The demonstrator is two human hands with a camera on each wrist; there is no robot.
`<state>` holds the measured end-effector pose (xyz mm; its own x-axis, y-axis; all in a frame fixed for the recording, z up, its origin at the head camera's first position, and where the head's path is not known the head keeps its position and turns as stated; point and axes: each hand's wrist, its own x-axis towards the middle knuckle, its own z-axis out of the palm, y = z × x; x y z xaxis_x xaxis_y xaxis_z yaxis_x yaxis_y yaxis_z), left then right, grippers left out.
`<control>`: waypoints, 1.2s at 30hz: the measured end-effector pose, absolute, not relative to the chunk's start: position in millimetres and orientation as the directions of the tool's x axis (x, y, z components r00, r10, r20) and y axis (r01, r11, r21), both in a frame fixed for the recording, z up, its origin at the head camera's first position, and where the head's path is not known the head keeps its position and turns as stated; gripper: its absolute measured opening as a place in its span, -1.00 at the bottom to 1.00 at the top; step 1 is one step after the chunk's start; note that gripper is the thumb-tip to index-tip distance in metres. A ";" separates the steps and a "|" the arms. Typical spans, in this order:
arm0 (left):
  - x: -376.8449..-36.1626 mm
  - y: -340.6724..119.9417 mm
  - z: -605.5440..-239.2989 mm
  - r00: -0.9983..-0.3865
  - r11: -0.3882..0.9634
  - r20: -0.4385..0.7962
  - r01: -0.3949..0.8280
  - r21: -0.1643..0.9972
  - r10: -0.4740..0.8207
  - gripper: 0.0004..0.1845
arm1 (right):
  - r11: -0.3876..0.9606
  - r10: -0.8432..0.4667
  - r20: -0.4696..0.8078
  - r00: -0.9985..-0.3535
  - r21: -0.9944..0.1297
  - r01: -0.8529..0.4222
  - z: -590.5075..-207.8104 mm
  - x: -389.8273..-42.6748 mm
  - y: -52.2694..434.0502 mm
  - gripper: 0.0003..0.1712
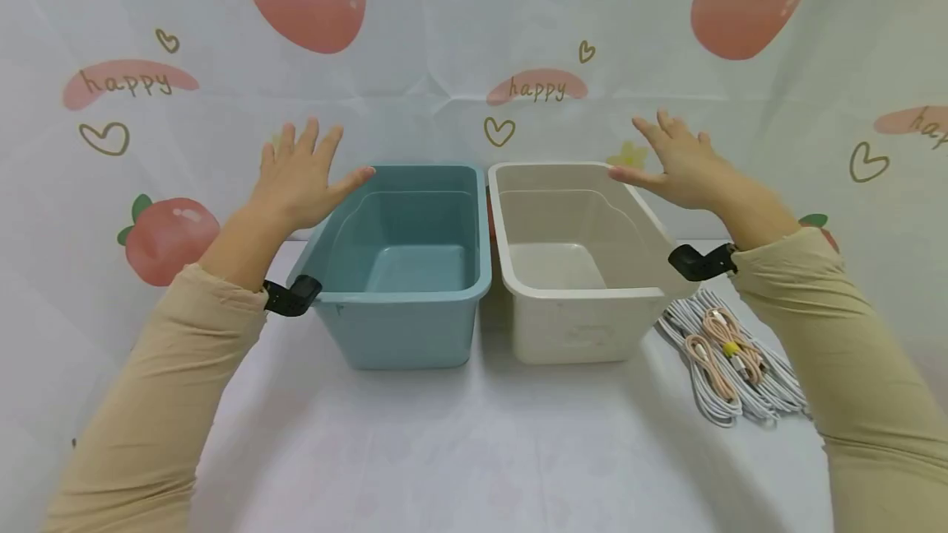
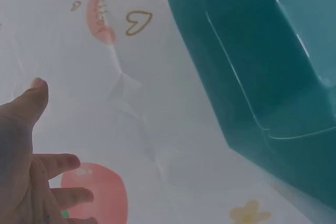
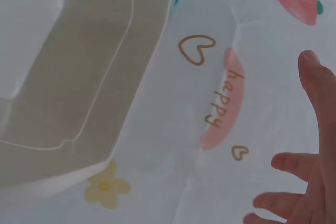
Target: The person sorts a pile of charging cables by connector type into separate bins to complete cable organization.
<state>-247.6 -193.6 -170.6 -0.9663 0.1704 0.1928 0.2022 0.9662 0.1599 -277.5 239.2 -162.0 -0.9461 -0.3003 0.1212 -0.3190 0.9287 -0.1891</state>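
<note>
1. Head view: the backdrop (image 1: 459, 64) reads "happy" in several spots. Both arms reach forward, palms down. The left hand (image 1: 299, 175) hovers with fingers spread over the far left corner of the blue bin (image 1: 403, 327), holding nothing; contact cannot be told. The right hand (image 1: 677, 163), fingers spread, hovers over the far right rim of the white bin (image 1: 578, 327). The bins stand side by side on the table (image 1: 474, 451); cables (image 1: 729, 360) lie just right of the white bin.
2. Left wrist view: left hand (image 2: 23, 171) open, fingers apart, clear of the blue bin (image 2: 252, 66).
3. Right wrist view: "happy" legible on the backdrop (image 3: 223, 103). Right hand (image 3: 304, 182) open, fingers apart, beside the white bin (image 3: 79, 77).
</note>
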 end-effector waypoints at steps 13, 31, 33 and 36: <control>-210.0 -210.4 -185.7 -0.959 0.934 0.190 0.255 0.248 0.211 -0.19 | 0.843 -0.331 0.247 -0.911 -0.357 -0.403 -190.2 -237.0 278.4 -0.29; -169.2 -239.1 -255.6 -0.957 0.887 0.254 0.232 0.399 0.137 -0.30 | 0.771 -0.154 0.399 -0.904 -0.524 -0.363 -290.2 -193.0 348.7 -0.49; -166.7 -238.8 -260.3 -0.958 0.878 0.257 0.232 0.418 0.131 -0.30 | 0.784 -0.143 0.377 -0.915 -0.521 -0.337 -298.1 -189.2 353.8 -0.48; -163.8 -237.4 -265.0 -0.965 0.872 0.239 0.207 0.444 0.108 -0.28 | 0.812 -0.128 0.326 -0.937 -0.509 -0.287 -308.6 -184.7 360.7 -0.45</control>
<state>-163.8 -237.4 -265.0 -0.9650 0.1076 0.2390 0.2071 0.8720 0.4436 -184.7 360.7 -308.6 -0.9368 -0.1275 0.3258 -0.2874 0.8117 -0.5085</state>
